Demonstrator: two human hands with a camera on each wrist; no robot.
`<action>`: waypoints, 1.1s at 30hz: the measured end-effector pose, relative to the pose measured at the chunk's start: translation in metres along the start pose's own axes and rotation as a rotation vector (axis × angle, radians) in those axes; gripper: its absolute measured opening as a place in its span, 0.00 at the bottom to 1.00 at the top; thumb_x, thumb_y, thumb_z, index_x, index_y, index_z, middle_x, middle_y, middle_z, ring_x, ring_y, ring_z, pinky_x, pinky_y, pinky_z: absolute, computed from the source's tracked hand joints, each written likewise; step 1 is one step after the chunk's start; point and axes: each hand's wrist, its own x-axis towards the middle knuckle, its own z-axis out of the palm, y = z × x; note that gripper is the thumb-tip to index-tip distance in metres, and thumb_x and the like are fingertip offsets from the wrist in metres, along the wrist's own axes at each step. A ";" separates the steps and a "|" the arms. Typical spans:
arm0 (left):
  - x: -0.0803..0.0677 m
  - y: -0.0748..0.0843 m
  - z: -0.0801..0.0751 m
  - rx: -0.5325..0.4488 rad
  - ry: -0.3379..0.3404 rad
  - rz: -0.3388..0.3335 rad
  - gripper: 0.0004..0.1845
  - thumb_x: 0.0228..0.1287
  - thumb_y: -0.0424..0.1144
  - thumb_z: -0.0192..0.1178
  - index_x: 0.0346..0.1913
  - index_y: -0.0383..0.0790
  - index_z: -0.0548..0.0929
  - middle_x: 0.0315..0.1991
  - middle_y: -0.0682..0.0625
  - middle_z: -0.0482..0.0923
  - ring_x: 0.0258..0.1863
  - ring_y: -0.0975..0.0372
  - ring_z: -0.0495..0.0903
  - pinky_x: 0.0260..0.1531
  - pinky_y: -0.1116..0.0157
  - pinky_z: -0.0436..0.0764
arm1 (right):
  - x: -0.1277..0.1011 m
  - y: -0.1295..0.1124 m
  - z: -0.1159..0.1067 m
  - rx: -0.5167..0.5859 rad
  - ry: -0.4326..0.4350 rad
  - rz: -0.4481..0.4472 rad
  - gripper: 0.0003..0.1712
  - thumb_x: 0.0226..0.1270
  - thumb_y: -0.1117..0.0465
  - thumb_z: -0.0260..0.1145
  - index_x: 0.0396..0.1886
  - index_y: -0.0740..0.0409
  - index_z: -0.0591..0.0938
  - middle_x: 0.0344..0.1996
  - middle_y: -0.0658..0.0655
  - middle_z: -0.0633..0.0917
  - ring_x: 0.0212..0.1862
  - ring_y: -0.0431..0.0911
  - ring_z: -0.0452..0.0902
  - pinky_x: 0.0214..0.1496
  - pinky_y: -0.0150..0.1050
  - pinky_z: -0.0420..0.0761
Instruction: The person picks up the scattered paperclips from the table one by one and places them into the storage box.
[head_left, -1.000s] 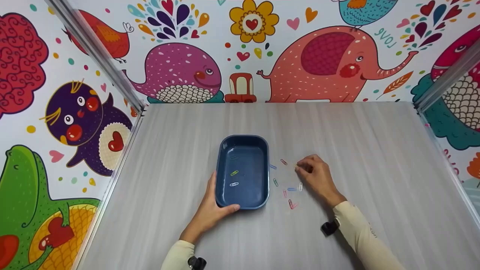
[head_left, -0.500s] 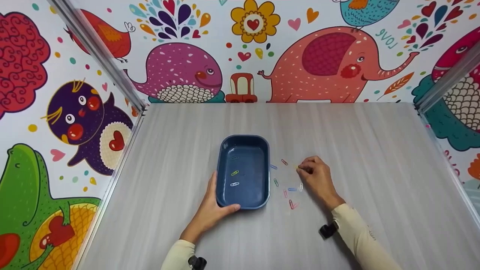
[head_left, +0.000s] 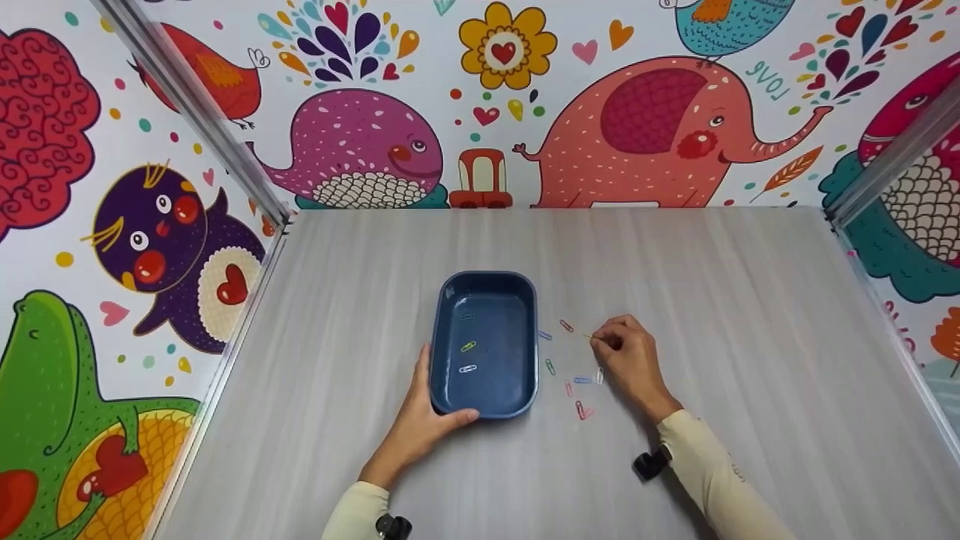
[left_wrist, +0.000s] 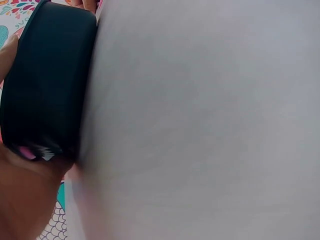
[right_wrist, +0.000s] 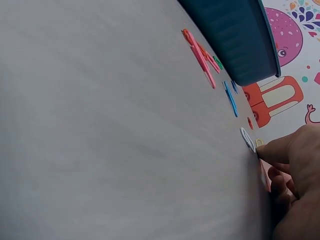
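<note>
A dark blue tray (head_left: 486, 276) sits mid-table, with up to 3 paper clips in it, one yellow-green (head_left: 469, 346) and one white (head_left: 468, 369). My left hand (head_left: 431, 405) grips the tray's near left corner, thumb on the front rim; the left wrist view shows the tray wall (left_wrist: 45, 85) against my palm. Right of the tray lie several coloured paper clips (head_left: 570, 375). My right hand (head_left: 600, 341) has its fingers curled at the far side of that scatter, pinching a yellow paper clip (right_wrist: 259, 143) down on the table beside a white clip (right_wrist: 246, 139).
The grey wood-grain table (head_left: 712, 300) is walled on three sides by cartoon-animal panels (head_left: 360, 142). Metal corner posts (head_left: 187, 112) stand at the back left and back right. Pink clips (right_wrist: 200, 55) and a blue one (right_wrist: 230, 97) lie near the tray's side (right_wrist: 235, 40).
My right hand has shifted slightly toward me and left, fingertips staying at the yellow clip. The left hand and the tray have not moved.
</note>
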 end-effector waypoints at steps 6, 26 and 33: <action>0.000 -0.001 -0.001 -0.006 -0.002 0.037 0.77 0.54 0.46 0.89 0.90 0.34 0.38 0.90 0.34 0.44 0.88 0.40 0.46 0.82 0.38 0.50 | -0.001 0.001 0.000 0.034 -0.011 -0.006 0.06 0.66 0.76 0.77 0.36 0.63 0.91 0.41 0.57 0.84 0.40 0.48 0.79 0.42 0.26 0.75; -0.004 -0.003 0.001 -0.032 -0.020 0.039 0.77 0.53 0.44 0.89 0.90 0.35 0.38 0.90 0.34 0.44 0.88 0.41 0.47 0.82 0.38 0.49 | 0.001 -0.014 -0.006 0.083 -0.065 0.121 0.04 0.72 0.69 0.77 0.41 0.68 0.91 0.38 0.59 0.87 0.40 0.49 0.78 0.42 0.30 0.76; -0.001 -0.002 -0.001 0.003 -0.031 0.065 0.77 0.54 0.45 0.88 0.89 0.31 0.36 0.90 0.32 0.38 0.88 0.38 0.42 0.82 0.36 0.47 | 0.008 -0.025 -0.013 0.090 -0.113 0.135 0.01 0.72 0.73 0.75 0.41 0.68 0.91 0.38 0.61 0.89 0.40 0.49 0.78 0.42 0.29 0.78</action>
